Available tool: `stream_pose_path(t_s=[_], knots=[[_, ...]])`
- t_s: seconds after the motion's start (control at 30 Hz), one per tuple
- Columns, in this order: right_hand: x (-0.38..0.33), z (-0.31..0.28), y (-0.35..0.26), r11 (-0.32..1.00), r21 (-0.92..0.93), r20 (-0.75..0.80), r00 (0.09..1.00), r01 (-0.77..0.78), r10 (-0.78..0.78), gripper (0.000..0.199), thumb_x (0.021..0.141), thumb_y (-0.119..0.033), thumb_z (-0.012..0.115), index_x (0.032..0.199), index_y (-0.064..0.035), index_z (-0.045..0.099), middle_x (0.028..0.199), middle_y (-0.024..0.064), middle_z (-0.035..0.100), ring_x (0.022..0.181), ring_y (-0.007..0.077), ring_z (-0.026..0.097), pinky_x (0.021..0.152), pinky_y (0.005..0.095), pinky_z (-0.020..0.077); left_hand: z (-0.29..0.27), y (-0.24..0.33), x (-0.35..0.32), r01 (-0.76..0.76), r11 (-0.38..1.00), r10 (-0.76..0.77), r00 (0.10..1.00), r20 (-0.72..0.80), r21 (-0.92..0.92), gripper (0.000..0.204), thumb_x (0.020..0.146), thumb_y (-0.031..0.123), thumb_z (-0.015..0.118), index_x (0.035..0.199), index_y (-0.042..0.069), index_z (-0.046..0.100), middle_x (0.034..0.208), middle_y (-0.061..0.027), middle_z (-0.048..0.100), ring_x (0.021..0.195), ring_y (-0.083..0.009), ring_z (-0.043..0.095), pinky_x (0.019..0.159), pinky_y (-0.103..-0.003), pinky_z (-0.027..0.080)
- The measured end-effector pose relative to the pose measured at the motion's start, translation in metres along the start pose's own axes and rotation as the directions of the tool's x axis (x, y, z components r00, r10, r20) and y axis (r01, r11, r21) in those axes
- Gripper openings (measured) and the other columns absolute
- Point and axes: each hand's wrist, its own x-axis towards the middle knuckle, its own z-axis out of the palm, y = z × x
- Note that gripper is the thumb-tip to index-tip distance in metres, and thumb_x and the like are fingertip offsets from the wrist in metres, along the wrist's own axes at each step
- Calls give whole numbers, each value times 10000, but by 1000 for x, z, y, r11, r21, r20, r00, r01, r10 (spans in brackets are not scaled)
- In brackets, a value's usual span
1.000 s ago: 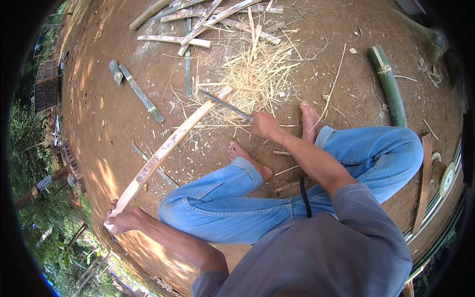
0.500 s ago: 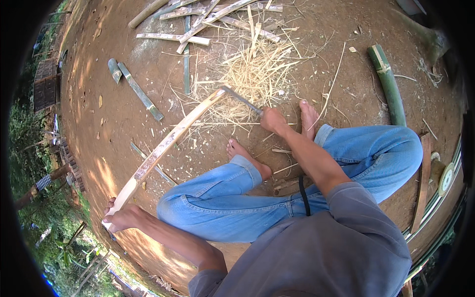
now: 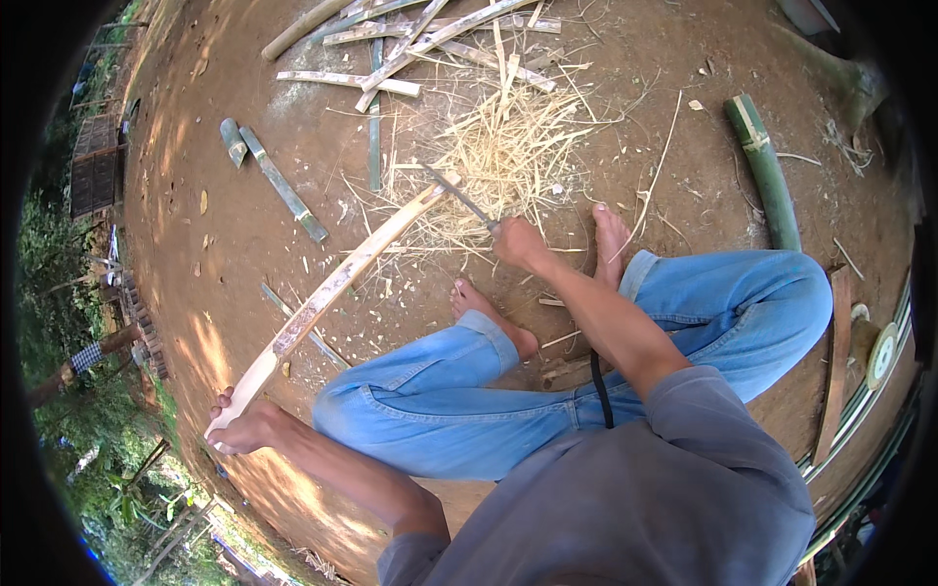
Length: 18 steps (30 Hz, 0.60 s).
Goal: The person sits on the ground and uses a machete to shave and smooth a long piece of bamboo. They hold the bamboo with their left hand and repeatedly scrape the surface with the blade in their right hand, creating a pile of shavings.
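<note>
My left hand (image 3: 246, 428) is wrapped around the lower end of a long, pale bamboo strip (image 3: 315, 305), out to the left of my knee. The strip slants up and away to the right, and dark blotches mark its middle. In my right hand (image 3: 519, 243) is the handle of a knife (image 3: 472, 207) with a narrow grey blade. That blade lies across the far end of the strip and seems to touch it. Beneath that end is a heap of thin, straw-coloured shavings (image 3: 508, 146).
Several split bamboo strips (image 3: 459, 29) lie crossed at the top. Green bamboo pieces (image 3: 283, 186) rest at the left, and a thick green bamboo length (image 3: 767, 181) is beyond my right knee. A brown plank (image 3: 833, 366) and a round pale disc (image 3: 881, 354) are at the far right.
My right hand and the knife have moved a little left, so more of the blade reaches past the strip's far end. My left hand keeps its hold on the strip.
</note>
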Motion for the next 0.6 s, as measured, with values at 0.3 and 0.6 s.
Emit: stream_pose_path(t_s=[0.3, 0.6], knots=[[-20, -4, -13, 996, 24, -22, 996, 82, -81, 201, 880, -170, 569, 968, 1, 628, 843, 266, 668, 805, 430, 658, 761, 501, 518, -5, -1, 5, 24, 997, -20, 998, 62, -74, 489, 1045, 479, 241, 859, 47, 376, 758, -80, 430, 614, -223, 429, 581, -387, 465], [-26, -14, -2, 996, -80, 62, 998, 27, -22, 294, 926, -245, 557, 1074, 0, 622, 993, 258, 670, 971, 428, 649, 850, 503, 514, -11, -1, 7, 3, 995, 9, 992, 122, -96, 497, 1047, 474, 279, 843, 32, 377, 775, -85, 410, 650, -230, 414, 608, -378, 454]])
